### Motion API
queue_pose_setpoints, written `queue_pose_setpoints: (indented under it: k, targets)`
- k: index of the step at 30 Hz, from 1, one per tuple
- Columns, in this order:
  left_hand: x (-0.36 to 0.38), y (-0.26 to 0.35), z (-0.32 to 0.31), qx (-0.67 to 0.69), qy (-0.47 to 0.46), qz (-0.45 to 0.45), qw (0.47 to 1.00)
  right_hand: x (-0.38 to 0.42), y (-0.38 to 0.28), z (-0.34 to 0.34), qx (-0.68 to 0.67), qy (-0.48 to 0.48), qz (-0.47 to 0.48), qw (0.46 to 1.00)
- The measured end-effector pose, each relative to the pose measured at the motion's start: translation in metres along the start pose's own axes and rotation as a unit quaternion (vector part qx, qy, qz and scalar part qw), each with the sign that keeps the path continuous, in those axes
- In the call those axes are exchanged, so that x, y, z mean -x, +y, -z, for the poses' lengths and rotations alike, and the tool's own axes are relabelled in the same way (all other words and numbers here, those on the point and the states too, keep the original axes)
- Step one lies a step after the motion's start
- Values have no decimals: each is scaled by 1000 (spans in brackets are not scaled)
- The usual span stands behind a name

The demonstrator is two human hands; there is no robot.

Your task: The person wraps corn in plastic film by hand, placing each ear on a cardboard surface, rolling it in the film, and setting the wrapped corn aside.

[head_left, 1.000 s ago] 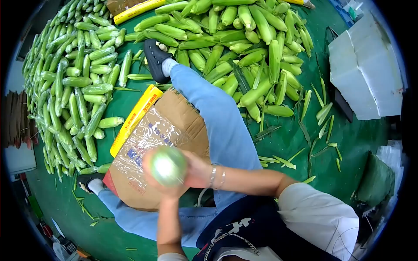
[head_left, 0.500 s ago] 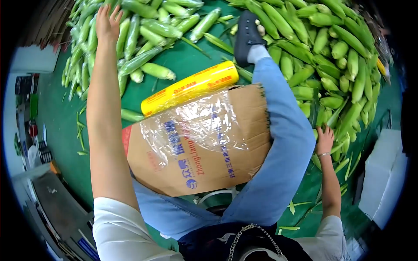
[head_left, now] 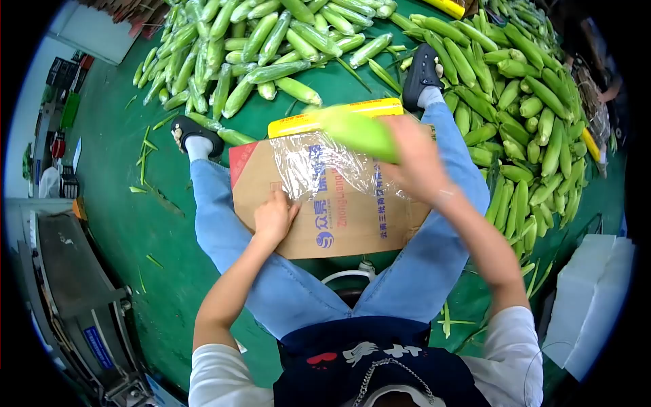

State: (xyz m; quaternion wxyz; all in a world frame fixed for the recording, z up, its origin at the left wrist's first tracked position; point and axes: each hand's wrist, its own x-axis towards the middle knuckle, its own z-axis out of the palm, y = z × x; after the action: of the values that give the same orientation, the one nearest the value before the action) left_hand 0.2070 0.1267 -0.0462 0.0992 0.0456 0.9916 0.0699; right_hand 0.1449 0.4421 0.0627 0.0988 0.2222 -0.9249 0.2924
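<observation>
My right hand [head_left: 417,159], blurred by motion, grips a green ear of corn [head_left: 363,134] above the cardboard. A sheet of clear cling film [head_left: 339,163] lies wrinkled on the flat cardboard box [head_left: 352,234] across my lap. At the film's lower left corner, my left hand [head_left: 273,216] rests low on the cardboard with its fingers curled at the film's edge. Behind the cardboard's far edge lies a yellow roll of film [head_left: 298,125], partly covered by the raised corn.
Film-wrapped corn [head_left: 271,41] is heaped on the green floor at the far left. Unwrapped corn [head_left: 522,102] forms a big pile on the right. A white foam box [head_left: 590,298] stands at the lower right, and a dark metal machine [head_left: 81,292] at the left.
My left hand has come back from the wrapped heap to the cardboard. My right hand has left the right-hand pile and now carries an ear of corn over the film. The view has shifted.
</observation>
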Motion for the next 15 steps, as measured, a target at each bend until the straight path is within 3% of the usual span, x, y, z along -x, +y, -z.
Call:
queue_pose_setpoints:
  k: [1, 3, 5, 6, 7, 8, 9, 11, 12, 14, 15]
  targets:
    - [1, -3, -6, 5, 5, 4, 1000, -8, -4, -39, 10, -10, 27, 1000]
    - [-5, -16, -19, 7, 13, -81, 997, -16, -12, -89, 40, -51, 21, 998]
    - [-5, -30, -21, 84, 46, -51, 994, -3, -3, -119, 26, -40, 9, 999]
    - [-2, -43, -16, 420, -25, 58, 905, 5, 3, -127, 9, -28, -3, 1000]
    - [1, -54, -8, 697, -93, 158, 693, 13, 5, -124, 12, -30, -3, 999]
    - [5, -55, 13, 839, -122, 92, 522, 24, 6, -118, 7, -74, 27, 997]
    - [4, -44, 26, 840, -124, 91, 520, 29, 7, -116, 1, -118, 57, 991]
    - [-11, 6, 53, 785, -22, 69, 616, 22, 8, -113, -10, -139, 69, 988]
    - [-28, 12, 41, 787, -23, 68, 613, 18, 11, -110, -24, -154, 80, 985]
    - [-63, 23, 14, 544, 102, -132, 823, 6, 12, -104, 13, -201, 74, 977]
    - [-66, 27, 6, 546, 99, -136, 821, 3, 13, -99, 47, -247, 70, 965]
